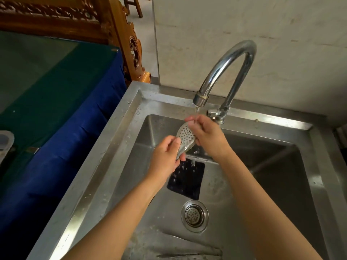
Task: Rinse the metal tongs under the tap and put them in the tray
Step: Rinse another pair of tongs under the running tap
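The metal tongs (185, 133) were held over the back part of the sink (116, 132), nearer its left wall than its right and directly below the nozzle of the tap (231, 61). A thin stream of water fell onto them. Only one perforated, spoon-shaped head showed plainly; the rest lay hidden inside the hands.

The left hand (167, 156) had its fingers and thumb curled round the lower end of the tongs. The right hand (206, 136) bent its fingers over the head's upper edge and pinched it. Whether it was rubbing or only steadying could not be told.

The rinse looked to be under way, with the transfer not yet begun. The main risk was a slip, since wet, smooth metal held by a pinch could easily twist loose. A dark rectangular opening (187, 177) in the sink floor sat right beneath the tongs, and water was spattering over it. Dropped tongs would likely land in or beside that hole rather than near the round drain strainer (194, 215) further forward.

The curved head could also throw spray toward the sink's left rim, which was already beaded with drops, and onto the blue cloth (75, 137) beyond it. A pale container (5, 141) showed at the far left edge; whether it was the tray could not be told.
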